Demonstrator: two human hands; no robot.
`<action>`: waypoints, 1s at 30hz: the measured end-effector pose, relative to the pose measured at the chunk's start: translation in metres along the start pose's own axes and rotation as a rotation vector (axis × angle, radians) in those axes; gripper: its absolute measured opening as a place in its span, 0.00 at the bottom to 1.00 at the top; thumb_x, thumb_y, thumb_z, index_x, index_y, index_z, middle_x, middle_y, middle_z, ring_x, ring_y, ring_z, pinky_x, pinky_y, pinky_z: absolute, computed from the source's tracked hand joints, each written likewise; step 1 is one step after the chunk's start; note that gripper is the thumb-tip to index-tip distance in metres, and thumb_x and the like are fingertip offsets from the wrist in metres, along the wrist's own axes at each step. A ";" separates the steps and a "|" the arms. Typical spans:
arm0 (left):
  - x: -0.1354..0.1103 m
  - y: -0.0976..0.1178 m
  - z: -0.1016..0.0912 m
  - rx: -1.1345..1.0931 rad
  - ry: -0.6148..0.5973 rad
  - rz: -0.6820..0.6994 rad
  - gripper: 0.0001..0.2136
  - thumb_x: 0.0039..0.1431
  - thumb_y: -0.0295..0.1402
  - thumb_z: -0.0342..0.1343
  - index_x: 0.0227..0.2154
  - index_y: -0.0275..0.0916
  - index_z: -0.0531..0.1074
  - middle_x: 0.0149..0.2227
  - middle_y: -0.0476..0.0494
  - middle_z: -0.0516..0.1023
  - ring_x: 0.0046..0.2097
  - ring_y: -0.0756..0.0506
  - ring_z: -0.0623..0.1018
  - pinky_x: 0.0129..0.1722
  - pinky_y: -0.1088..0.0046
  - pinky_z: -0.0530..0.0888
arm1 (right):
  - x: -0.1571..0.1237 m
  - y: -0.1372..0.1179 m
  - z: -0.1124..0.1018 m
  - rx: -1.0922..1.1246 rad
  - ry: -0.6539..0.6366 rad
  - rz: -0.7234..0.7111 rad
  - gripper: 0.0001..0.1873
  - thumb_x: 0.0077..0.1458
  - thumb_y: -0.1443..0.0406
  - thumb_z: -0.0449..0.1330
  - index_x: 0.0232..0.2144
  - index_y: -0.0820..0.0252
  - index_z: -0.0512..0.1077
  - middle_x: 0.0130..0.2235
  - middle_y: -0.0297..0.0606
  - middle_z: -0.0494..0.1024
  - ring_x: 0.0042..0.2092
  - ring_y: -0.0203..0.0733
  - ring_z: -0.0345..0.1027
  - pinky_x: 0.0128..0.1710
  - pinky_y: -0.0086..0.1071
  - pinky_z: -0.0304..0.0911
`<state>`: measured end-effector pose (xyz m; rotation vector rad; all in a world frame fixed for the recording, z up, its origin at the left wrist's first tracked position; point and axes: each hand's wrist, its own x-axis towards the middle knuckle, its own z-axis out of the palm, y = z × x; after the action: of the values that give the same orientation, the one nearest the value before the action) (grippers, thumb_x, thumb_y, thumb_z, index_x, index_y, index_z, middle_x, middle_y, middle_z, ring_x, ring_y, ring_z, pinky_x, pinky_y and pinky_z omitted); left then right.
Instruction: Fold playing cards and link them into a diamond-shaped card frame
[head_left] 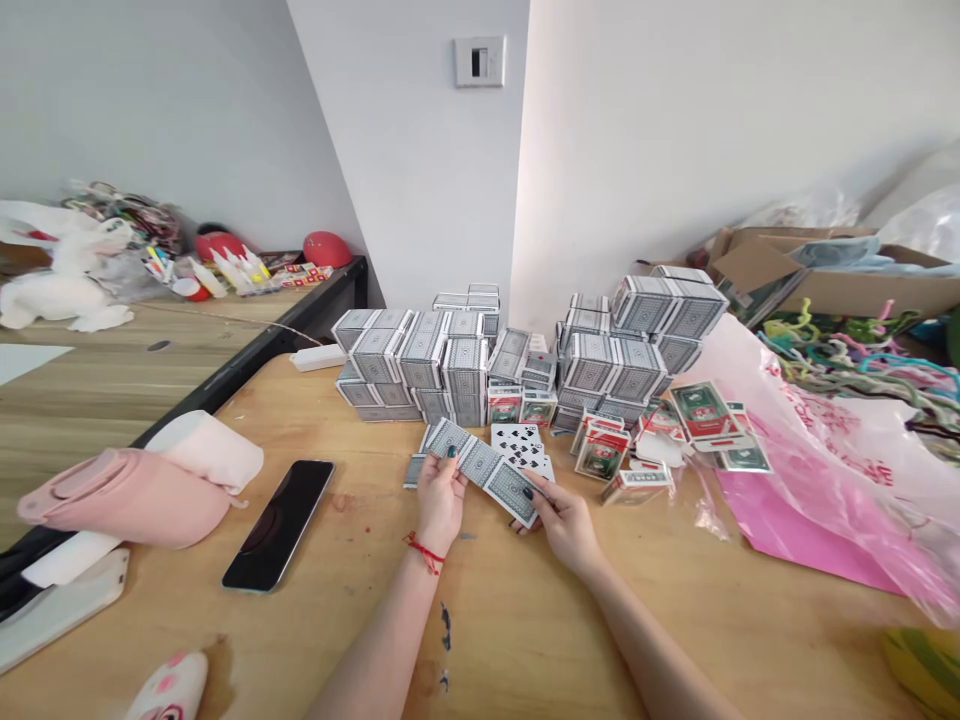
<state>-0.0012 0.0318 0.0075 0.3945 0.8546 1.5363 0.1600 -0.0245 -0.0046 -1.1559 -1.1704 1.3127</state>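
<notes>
While gripping a spread of face-down playing cards [484, 468] at both ends, holds it slanted just above the wooden table [525, 620]. Left hand [440, 500]: clamped on the upper left end, thumb on top, a red string [424, 550] around the wrist. Right hand [564, 520]: clamped on the lower right end, fingertips pressing the last card. Between the two, overlapping like roof tiles, grey patterned backs up.

Just behind the spread, lying face-up on the table: a few loose cards [517, 445], a spade card on top. Farther back, against the wall: stacked boxed decks [420, 360] on the left and a taller heap [630, 350] on the right. Near the right hand: opened red-and-green packs [604, 450], some tipped over, beside a pink plastic bag [810, 490]. Well to the left: a dark phone [279, 523], face up.

Looks like the fanning-out stage of handling one deck: pulled wide, not yet squared, not yet set down. Seems to call next for an even, light pinch at both ends, since nothing supports the middle cards but their overlap. Calls too for keeping the row clear of the face-up cards so as not to mix the two.
</notes>
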 end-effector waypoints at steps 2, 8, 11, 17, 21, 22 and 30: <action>-0.001 -0.001 0.001 0.019 -0.014 0.014 0.10 0.41 0.28 0.61 0.28 0.38 0.67 0.29 0.52 0.74 0.32 0.54 0.73 0.32 0.79 0.68 | 0.000 -0.002 -0.001 0.007 0.002 -0.002 0.25 0.53 0.56 0.53 0.51 0.62 0.65 0.24 0.38 0.78 0.23 0.43 0.72 0.24 0.35 0.69; -0.005 -0.005 0.002 0.049 -0.038 0.023 0.10 0.42 0.30 0.61 0.28 0.37 0.66 0.32 0.50 0.73 0.32 0.54 0.73 0.33 0.79 0.68 | 0.000 -0.003 -0.001 0.014 0.041 -0.007 0.25 0.52 0.56 0.54 0.50 0.63 0.65 0.25 0.39 0.78 0.23 0.44 0.72 0.24 0.35 0.69; -0.006 -0.006 0.002 0.064 -0.046 0.028 0.10 0.42 0.31 0.61 0.29 0.38 0.67 0.32 0.50 0.74 0.34 0.53 0.74 0.35 0.77 0.69 | 0.000 -0.002 -0.001 0.023 0.052 -0.001 0.26 0.52 0.56 0.54 0.50 0.63 0.65 0.25 0.40 0.78 0.24 0.45 0.72 0.25 0.36 0.69; -0.008 -0.006 0.004 0.095 -0.062 0.044 0.12 0.43 0.32 0.60 0.33 0.39 0.66 0.33 0.49 0.74 0.36 0.51 0.74 0.38 0.75 0.70 | 0.001 -0.001 -0.003 0.050 0.082 -0.005 0.24 0.51 0.56 0.55 0.48 0.64 0.67 0.24 0.39 0.78 0.23 0.44 0.72 0.24 0.35 0.68; -0.009 -0.005 0.006 0.141 -0.078 0.047 0.13 0.43 0.32 0.60 0.33 0.39 0.66 0.33 0.49 0.74 0.36 0.50 0.75 0.38 0.73 0.70 | 0.004 -0.002 -0.006 0.134 0.089 0.023 0.21 0.50 0.57 0.57 0.44 0.63 0.69 0.24 0.37 0.77 0.22 0.43 0.71 0.22 0.34 0.67; -0.009 -0.005 0.006 0.152 -0.083 0.047 0.12 0.42 0.31 0.60 0.32 0.39 0.66 0.32 0.49 0.74 0.35 0.50 0.75 0.37 0.74 0.70 | 0.004 -0.002 -0.007 0.152 0.092 0.033 0.21 0.49 0.57 0.57 0.44 0.62 0.69 0.24 0.37 0.77 0.22 0.43 0.71 0.22 0.34 0.67; -0.016 -0.009 0.010 0.192 -0.104 0.022 0.12 0.42 0.32 0.60 0.31 0.38 0.65 0.31 0.48 0.74 0.36 0.48 0.75 0.37 0.72 0.71 | 0.003 0.001 -0.008 0.118 0.126 0.023 0.22 0.50 0.56 0.57 0.45 0.62 0.69 0.21 0.36 0.76 0.21 0.42 0.70 0.21 0.33 0.66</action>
<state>0.0146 0.0189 0.0115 0.6205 0.9213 1.4448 0.1678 -0.0211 -0.0060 -1.1517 -0.9788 1.2889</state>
